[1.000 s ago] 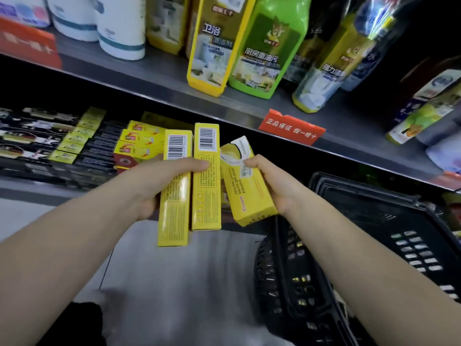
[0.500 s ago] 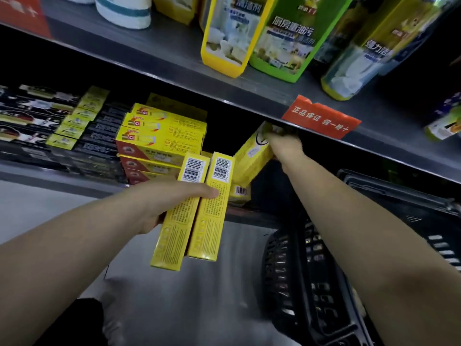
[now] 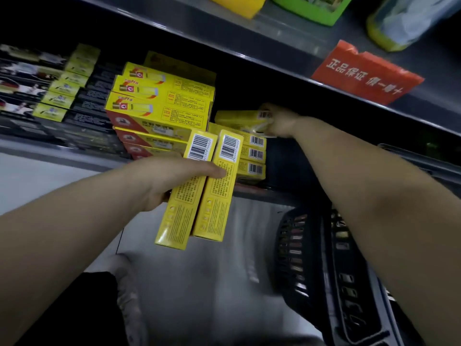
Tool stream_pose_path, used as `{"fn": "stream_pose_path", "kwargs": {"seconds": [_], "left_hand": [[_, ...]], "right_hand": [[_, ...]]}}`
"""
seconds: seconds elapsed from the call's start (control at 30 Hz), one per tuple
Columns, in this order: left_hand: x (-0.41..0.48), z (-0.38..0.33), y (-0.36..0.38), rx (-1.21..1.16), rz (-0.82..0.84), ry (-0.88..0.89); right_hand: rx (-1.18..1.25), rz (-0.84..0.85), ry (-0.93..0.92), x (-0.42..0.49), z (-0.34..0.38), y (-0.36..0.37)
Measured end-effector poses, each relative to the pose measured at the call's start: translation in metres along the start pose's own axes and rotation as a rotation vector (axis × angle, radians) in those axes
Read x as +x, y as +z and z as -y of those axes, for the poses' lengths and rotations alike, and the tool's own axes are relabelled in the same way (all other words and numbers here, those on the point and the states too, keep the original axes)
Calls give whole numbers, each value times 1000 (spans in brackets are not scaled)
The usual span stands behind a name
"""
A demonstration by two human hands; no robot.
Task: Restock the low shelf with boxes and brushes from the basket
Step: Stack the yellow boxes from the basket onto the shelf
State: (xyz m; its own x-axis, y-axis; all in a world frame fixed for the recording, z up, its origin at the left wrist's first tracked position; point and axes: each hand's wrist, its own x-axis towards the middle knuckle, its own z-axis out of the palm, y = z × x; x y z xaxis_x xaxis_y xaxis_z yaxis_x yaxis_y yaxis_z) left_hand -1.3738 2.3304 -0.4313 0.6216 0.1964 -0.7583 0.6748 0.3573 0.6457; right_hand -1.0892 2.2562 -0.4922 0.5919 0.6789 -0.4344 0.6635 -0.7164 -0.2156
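Head view: left hand [image 3: 169, 181] tight round two yellow boxes [image 3: 214, 203], right hand [image 3: 282, 121] tight round third box [image 3: 238, 118] atop shelf stack [image 3: 252, 156]

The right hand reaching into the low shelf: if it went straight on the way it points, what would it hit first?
Probably the taller stack of yellow-and-red boxes: the right hand points left and inward, gripping a yellow box atop the barcode stack. Depth is unclear; it might slide behind.

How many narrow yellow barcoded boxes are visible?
6: two boxes in left hand, one box in right hand, three stacked on the low shelf beneath. Others may be hidden behind.
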Motion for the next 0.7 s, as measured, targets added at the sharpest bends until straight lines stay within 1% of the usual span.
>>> {"fn": "stream_pose_path", "kwargs": {"seconds": [0.23, 0.4, 0.47, 0.53, 0.6, 0.67, 0.7], "left_hand": [[9, -1, 5, 1, 20, -6], [12, -1, 8, 32, 23, -2], [14, -2, 11, 28, 35, 6], [15, -4, 13, 25, 68, 5], [17, -4, 15, -1, 115, 14], [22, -3, 15, -49, 153, 58], [26, -2, 13, -69, 152, 81]], "right_hand": [[-233, 146, 7, 22, -1, 25], [-178, 197, 11, 18, -2, 26], [-209, 209, 18, 11, 0, 26], [-252, 183, 18, 2, 8, 20], [-189, 169, -44, -14, 24, 4], [38, 198, -111, -41, 40, -19], [165, 238, -163, -59, 45, -28]]}}
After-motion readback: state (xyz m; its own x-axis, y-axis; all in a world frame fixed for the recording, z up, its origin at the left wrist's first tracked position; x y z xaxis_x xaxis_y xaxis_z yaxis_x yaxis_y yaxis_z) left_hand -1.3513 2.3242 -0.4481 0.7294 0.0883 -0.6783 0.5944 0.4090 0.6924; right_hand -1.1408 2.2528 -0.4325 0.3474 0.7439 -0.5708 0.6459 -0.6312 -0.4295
